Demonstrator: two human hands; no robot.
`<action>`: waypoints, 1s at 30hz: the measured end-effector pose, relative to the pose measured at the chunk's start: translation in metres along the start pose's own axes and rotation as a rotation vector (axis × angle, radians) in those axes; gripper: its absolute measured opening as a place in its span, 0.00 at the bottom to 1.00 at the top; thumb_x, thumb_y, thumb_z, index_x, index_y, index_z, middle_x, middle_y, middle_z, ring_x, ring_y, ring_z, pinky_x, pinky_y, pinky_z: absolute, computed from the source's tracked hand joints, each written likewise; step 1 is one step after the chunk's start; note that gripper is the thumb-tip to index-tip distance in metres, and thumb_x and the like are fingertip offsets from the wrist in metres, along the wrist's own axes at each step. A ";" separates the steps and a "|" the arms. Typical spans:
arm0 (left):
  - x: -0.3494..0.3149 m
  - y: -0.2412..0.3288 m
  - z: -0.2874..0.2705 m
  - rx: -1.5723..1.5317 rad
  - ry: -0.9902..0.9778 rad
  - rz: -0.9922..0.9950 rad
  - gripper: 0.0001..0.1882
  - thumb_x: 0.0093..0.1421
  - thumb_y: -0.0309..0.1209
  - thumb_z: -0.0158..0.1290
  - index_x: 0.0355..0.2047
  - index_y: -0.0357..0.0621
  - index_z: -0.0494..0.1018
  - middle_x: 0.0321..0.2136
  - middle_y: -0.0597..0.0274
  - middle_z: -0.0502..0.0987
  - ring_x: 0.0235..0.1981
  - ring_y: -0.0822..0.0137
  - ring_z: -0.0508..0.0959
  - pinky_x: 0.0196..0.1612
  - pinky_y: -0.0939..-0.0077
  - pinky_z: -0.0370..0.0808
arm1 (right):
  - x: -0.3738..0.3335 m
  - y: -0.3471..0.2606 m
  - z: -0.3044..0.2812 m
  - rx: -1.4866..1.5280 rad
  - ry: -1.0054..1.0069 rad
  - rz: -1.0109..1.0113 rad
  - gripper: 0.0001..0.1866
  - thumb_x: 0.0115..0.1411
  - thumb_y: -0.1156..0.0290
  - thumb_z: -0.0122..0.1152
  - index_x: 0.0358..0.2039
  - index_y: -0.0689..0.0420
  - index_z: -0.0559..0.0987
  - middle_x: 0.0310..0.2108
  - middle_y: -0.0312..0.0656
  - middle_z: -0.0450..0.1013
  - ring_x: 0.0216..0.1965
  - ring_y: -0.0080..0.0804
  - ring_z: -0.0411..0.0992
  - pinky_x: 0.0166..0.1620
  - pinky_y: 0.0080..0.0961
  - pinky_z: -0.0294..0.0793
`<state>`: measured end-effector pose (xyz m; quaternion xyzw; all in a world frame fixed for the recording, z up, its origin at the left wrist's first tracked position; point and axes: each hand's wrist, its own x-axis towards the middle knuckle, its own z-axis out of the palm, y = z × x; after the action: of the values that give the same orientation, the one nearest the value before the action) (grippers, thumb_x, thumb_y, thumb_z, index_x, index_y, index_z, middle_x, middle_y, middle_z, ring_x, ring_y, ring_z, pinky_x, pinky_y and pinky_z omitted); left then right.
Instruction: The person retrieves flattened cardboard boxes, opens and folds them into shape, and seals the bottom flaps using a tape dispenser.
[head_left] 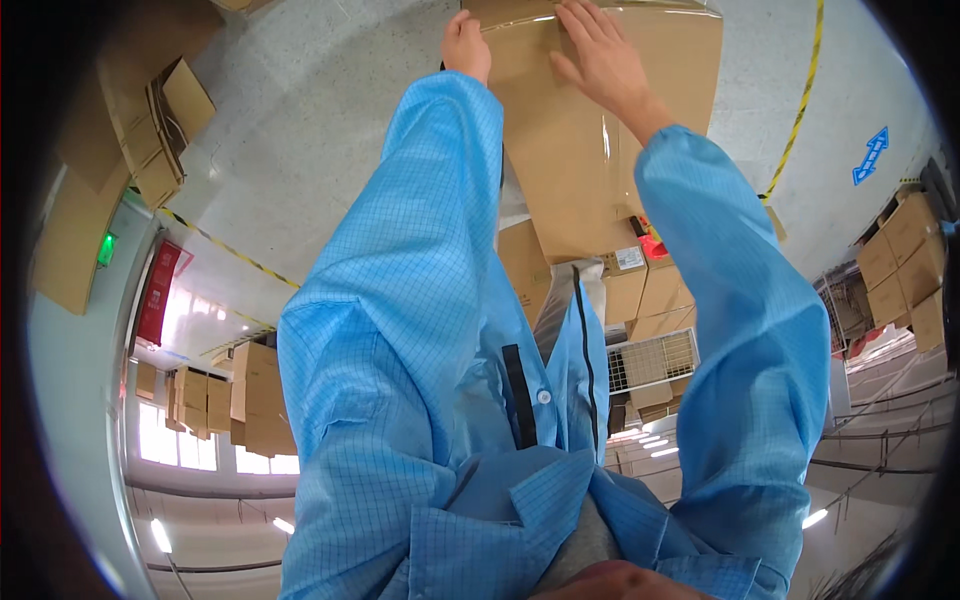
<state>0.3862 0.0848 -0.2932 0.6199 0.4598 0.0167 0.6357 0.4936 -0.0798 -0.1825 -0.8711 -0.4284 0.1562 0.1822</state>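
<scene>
A large brown cardboard box (570, 185) stretches away in front of me, with shiny clear tape (520, 22) running across its far part. My right hand (605, 62) lies on the box top, fingers spread along the taped line. At the box's far left edge is my left hand (466, 48), its fingers curled closed. Whatever those fingers grip is hidden. Part of a red and yellow tool with a black part (648, 238) shows beside my right sleeve; its kind is unclear.
Smaller cartons (625, 285) and a white wire basket (655, 362) are near my body. Opened cardboard (165, 130) stands at the left. Yellow-black tape (800, 105) and a blue arrow (871, 156) mark the grey floor. Stacked cartons (905, 260) stand at the right.
</scene>
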 end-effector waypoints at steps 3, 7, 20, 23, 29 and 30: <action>-0.005 0.026 0.012 0.566 0.202 0.566 0.16 0.62 0.38 0.50 0.45 0.41 0.74 0.41 0.52 0.76 0.46 0.55 0.74 0.48 0.66 0.70 | 0.013 0.006 0.012 -0.085 0.026 0.056 0.24 0.54 0.59 0.57 0.48 0.62 0.71 0.49 0.52 0.70 0.50 0.47 0.68 0.57 0.39 0.63; -0.011 0.078 0.004 0.387 -0.521 0.236 0.19 0.62 0.39 0.49 0.46 0.38 0.72 0.43 0.46 0.76 0.48 0.47 0.72 0.51 0.62 0.69 | 0.030 0.016 0.018 0.077 -0.038 0.117 0.17 0.57 0.60 0.54 0.40 0.59 0.77 0.40 0.50 0.74 0.45 0.45 0.71 0.52 0.37 0.67; 0.008 0.043 -0.006 0.539 -0.612 0.363 0.17 0.62 0.42 0.47 0.50 0.55 0.74 0.52 0.63 0.73 0.55 0.61 0.70 0.57 0.68 0.67 | -0.020 0.195 -0.006 -0.537 -0.268 -0.030 0.17 0.63 0.59 0.48 0.24 0.57 0.77 0.22 0.48 0.75 0.22 0.48 0.73 0.24 0.42 0.71; 0.010 0.045 -0.010 0.510 -0.613 0.354 0.17 0.62 0.42 0.48 0.50 0.56 0.75 0.52 0.62 0.73 0.55 0.60 0.70 0.57 0.67 0.67 | -0.014 0.218 0.003 -0.392 -0.486 0.197 0.22 0.64 0.54 0.43 0.28 0.58 0.78 0.28 0.51 0.76 0.29 0.50 0.75 0.32 0.44 0.73; 0.012 0.038 -0.013 0.382 -0.615 0.307 0.19 0.59 0.42 0.53 0.49 0.52 0.75 0.52 0.58 0.73 0.56 0.57 0.69 0.58 0.66 0.65 | -0.024 0.300 0.006 -0.026 -0.553 0.893 0.34 0.64 0.47 0.36 0.51 0.67 0.71 0.52 0.61 0.67 0.57 0.56 0.63 0.59 0.40 0.60; 0.003 0.040 0.009 0.334 -0.621 0.260 0.20 0.57 0.43 0.55 0.48 0.51 0.76 0.52 0.56 0.72 0.57 0.56 0.68 0.59 0.66 0.65 | -0.050 0.341 -0.012 -0.189 -0.583 1.023 0.35 0.65 0.46 0.31 0.50 0.66 0.73 0.52 0.61 0.68 0.57 0.56 0.62 0.59 0.40 0.59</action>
<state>0.4154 0.0892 -0.2644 0.7437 0.1588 -0.1666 0.6277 0.7047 -0.3148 -0.3200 -0.9005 0.0011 0.4180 -0.1197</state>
